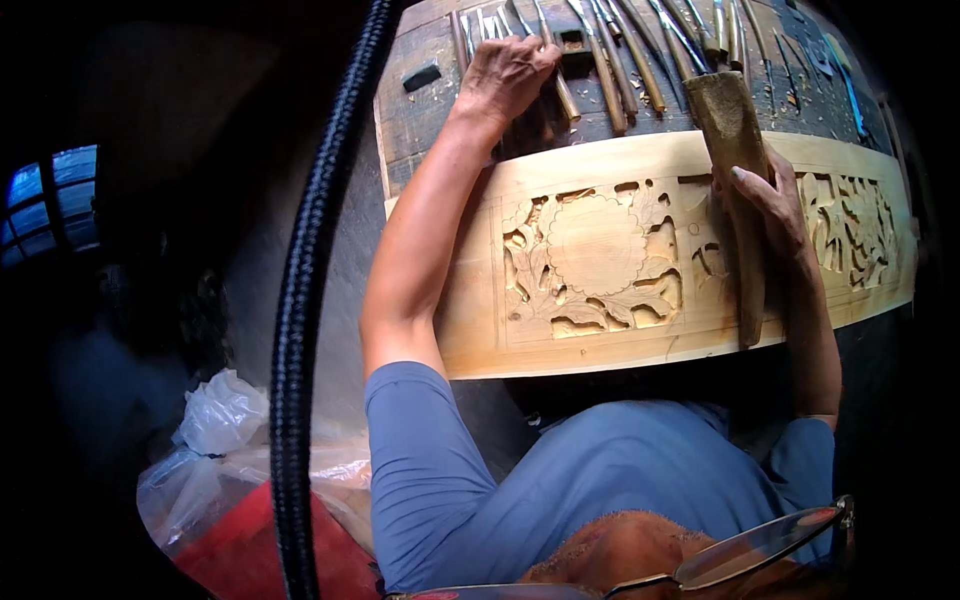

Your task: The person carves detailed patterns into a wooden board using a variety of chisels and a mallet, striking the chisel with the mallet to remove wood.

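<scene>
My left hand [505, 82] reaches into the row of wood-handled carving tools [613, 95] at the back of the bench, its fingers curled among them; what they grip is hidden. My right hand [770, 200] is closed around a long, worn wooden mallet [728, 120], which lies angled over the carved pale wooden panel [465, 290]. The panel spans the near part of the bench, with a leafy border cut around a scalloped centre on the left and more pierced carving on the right.
The dark workbench [400, 140] holds a small dark block [421, 76] and wood chips. A braided black hose [310, 300] crosses the view at the left. Clear plastic bags [225, 410] and a red object [260, 540] are at lower left.
</scene>
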Demonstrator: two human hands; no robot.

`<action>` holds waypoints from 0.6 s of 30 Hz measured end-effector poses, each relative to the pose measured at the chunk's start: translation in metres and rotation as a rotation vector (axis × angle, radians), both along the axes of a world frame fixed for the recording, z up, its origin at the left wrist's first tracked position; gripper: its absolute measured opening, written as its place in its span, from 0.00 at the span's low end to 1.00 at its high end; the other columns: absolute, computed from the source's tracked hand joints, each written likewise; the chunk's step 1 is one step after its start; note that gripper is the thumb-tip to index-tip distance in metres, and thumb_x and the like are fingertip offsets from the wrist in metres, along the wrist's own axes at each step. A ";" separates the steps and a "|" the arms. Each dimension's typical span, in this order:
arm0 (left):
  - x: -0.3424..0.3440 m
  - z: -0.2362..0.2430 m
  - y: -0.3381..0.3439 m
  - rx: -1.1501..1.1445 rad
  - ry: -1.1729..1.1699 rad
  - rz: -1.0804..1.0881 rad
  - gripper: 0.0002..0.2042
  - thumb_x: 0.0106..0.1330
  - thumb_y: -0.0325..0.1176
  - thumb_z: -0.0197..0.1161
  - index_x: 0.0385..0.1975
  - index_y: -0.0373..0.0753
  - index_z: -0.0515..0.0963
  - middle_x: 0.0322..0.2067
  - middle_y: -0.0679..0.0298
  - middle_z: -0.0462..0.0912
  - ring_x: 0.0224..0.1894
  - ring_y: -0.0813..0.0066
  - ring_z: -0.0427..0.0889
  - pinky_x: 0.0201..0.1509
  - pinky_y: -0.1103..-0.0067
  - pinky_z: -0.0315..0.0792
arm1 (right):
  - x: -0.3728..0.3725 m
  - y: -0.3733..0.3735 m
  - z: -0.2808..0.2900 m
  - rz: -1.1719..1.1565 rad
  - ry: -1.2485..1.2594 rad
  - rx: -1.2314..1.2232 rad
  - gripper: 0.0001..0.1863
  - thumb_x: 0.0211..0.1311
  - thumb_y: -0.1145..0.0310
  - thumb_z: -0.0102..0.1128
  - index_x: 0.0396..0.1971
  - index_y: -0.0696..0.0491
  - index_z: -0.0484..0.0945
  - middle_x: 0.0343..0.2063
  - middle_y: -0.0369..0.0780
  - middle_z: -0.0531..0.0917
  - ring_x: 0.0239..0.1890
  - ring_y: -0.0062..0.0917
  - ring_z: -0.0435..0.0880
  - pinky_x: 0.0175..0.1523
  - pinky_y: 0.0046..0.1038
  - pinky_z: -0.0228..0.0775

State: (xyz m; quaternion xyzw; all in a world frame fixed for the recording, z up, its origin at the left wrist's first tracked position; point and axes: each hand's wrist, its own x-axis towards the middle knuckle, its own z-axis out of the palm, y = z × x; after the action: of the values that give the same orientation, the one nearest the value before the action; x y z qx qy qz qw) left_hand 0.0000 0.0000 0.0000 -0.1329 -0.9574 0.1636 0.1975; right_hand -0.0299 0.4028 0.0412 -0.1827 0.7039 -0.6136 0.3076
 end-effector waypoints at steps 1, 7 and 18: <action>0.002 0.000 0.001 0.023 0.027 -0.018 0.05 0.68 0.31 0.65 0.40 0.50 0.83 0.37 0.67 0.88 0.40 0.66 0.93 0.39 0.71 0.83 | 0.000 0.000 0.002 -0.012 0.001 0.007 0.25 0.68 0.57 0.68 0.58 0.58 0.80 0.39 0.36 0.84 0.39 0.20 0.80 0.45 0.25 0.74; 0.006 0.000 -0.015 0.308 0.218 -0.025 0.07 0.66 0.26 0.64 0.38 0.49 0.86 0.31 0.61 0.90 0.35 0.62 0.94 0.30 0.66 0.85 | 0.000 -0.001 0.002 -0.005 0.047 0.001 0.23 0.69 0.57 0.66 0.56 0.58 0.80 0.37 0.36 0.83 0.38 0.20 0.79 0.44 0.26 0.73; 0.075 0.008 -0.087 0.741 0.292 0.503 0.12 0.67 0.45 0.71 0.37 0.46 0.94 0.27 0.60 0.92 0.29 0.64 0.93 0.34 0.69 0.82 | -0.007 0.005 0.000 0.017 0.051 -0.020 0.23 0.67 0.60 0.66 0.55 0.59 0.80 0.37 0.36 0.84 0.38 0.21 0.80 0.44 0.25 0.74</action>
State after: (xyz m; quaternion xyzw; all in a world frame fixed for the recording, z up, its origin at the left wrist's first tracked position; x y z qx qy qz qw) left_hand 0.0748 -0.0870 0.0084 0.2072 -0.9160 -0.1294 0.3183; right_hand -0.0374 0.4081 0.0407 -0.2074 0.7036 -0.6132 0.2931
